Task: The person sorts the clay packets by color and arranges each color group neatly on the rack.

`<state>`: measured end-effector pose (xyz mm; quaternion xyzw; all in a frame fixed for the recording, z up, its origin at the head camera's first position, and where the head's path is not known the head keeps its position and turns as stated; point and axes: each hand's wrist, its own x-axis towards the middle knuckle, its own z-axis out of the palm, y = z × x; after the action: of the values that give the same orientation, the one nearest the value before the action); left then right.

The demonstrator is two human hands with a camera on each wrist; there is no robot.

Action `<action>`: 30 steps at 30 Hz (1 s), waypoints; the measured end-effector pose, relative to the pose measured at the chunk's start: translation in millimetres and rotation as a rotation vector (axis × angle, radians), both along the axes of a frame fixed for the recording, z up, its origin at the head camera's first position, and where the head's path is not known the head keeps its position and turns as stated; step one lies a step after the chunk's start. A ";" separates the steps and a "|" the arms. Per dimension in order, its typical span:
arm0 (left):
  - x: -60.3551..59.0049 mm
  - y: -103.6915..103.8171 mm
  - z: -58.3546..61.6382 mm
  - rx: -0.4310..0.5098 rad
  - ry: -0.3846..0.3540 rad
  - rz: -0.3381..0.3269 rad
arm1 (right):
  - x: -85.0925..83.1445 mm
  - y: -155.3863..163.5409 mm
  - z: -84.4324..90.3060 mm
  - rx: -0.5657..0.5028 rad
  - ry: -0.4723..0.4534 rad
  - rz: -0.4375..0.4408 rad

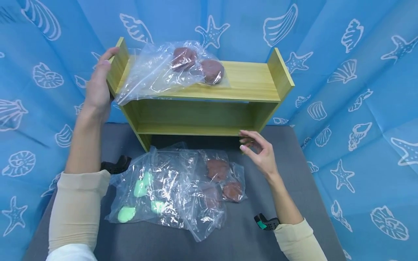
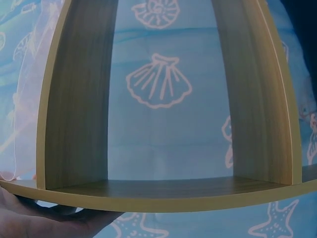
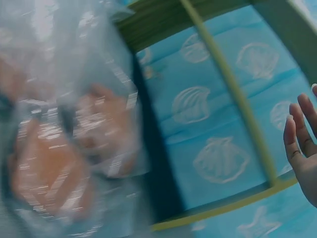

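Observation:
A light wood-look two-tier shelf [image 1: 251, 81] stands at the back of the table. My left hand [image 1: 99, 81] holds its left side panel from outside, fingertips at the panel's upper edge; in the left wrist view this hand [image 2: 54, 220] lies against the panel's outer face. On the top board rests a clear zip bag [image 1: 150, 78] with brown lumps [image 1: 213, 71] inside. My right hand [image 1: 261, 152] is raised near the shelf's lower right corner, fingers loosely bent, nothing visibly held. In the right wrist view this hand [image 3: 307, 144] appears apart from the shelf.
Several clear bags [image 1: 183, 181] overlap on the grey table [image 1: 241, 232] before the shelf. Pale green pieces [image 1: 126, 214] show in the left ones, brown lumps [image 1: 232, 191] in the right ones. A blue curtain [image 1: 369, 119] with shell prints hangs behind and beside the table.

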<state>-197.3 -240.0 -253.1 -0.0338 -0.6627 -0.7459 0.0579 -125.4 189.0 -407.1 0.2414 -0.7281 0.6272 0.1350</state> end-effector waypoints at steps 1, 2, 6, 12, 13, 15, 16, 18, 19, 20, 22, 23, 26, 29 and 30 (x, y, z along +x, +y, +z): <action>-0.1 0.5 0.0 -0.006 -0.005 0.002 | 1.2 1.1 -7.4 0.003 -0.018 -0.003; -0.1 1.0 0.0 -0.010 -0.009 0.006 | 2.2 2.1 -14.5 0.008 -0.035 -0.006; 0.5 0.5 0.1 -0.006 -0.012 0.017 | 6.2 3.4 -33.0 0.018 -0.082 -0.021; 1.4 1.2 -0.9 -0.024 -0.017 0.021 | 20.2 -1.7 -40.2 0.026 -0.139 -0.057; 1.5 1.6 -0.7 -0.031 -0.018 0.023 | 21.2 -2.1 -43.8 0.022 -0.147 -0.057; 1.4 2.4 0.0 -0.040 -0.020 0.027 | 22.7 -2.8 -51.3 0.016 -0.164 -0.053; 1.7 2.2 0.2 -0.038 -0.019 0.027 | 22.6 -3.2 -56.2 0.014 -0.172 -0.049; 2.5 1.4 0.8 -0.034 -0.018 0.027 | 21.4 -3.2 -69.4 0.018 -0.187 -0.033; 2.6 0.9 1.2 -0.031 -0.018 0.024 | 20.1 -2.8 -77.2 0.024 -0.196 -0.027; 2.8 0.5 1.7 -0.030 -0.018 0.023 | 18.9 -2.5 -84.7 0.039 -0.207 -0.022; 2.1 0.0 1.6 -0.020 -0.009 0.015 | 18.1 -2.8 -93.6 0.073 -0.225 -0.003; 1.7 0.2 1.5 -0.020 -0.005 0.013 | 17.2 -2.4 -99.5 0.092 -0.236 0.004; 0.5 1.6 0.7 -0.019 0.000 0.009 | 17.4 -3.2 -110.3 0.167 -0.246 0.023; 0.9 2.5 0.3 -0.023 -0.010 0.017 | 16.3 -4.8 -122.3 0.254 -0.253 0.040; 1.3 2.2 0.4 -0.023 -0.016 0.021 | 16.1 -6.0 -125.1 0.289 -0.252 0.042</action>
<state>-196.1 -237.8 -252.7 -0.0217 -0.6721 -0.7378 0.0599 -109.3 182.9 -532.2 0.1929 -0.8167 0.5438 -0.0061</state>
